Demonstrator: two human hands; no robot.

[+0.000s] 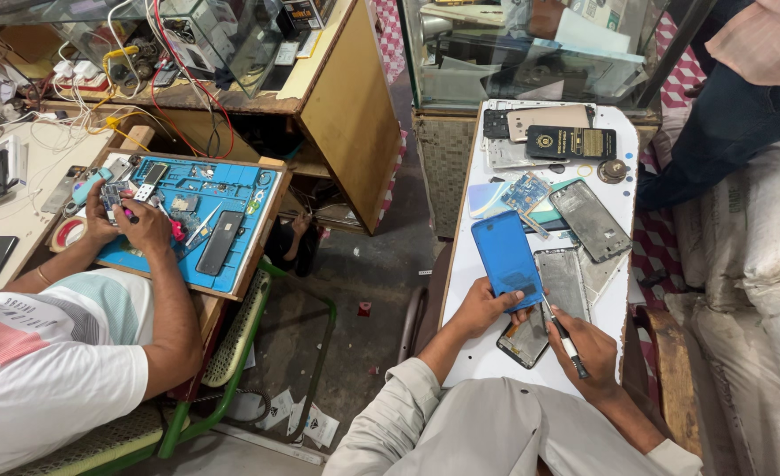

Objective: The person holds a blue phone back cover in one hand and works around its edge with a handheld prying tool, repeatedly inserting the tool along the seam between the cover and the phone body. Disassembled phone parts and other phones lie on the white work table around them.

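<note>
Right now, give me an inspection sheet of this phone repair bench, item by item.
Surface: white table, narrow, mostly covered.
Job's things: blue phone back cover in left hand; thin dark tool in right hand; opened phone beneath them.
Clutter: phone frames, circuit board, black box.
Grips: both closed on their things.
Cables: red and yellow wires on the neighbouring desk.
Surroundings: co-worker's hand at blue mat; sacks at right.

The left hand covers the blue phone cover's lower corner. The tool tip — too small to tell — meets a phone partly hidden beneath.
</note>
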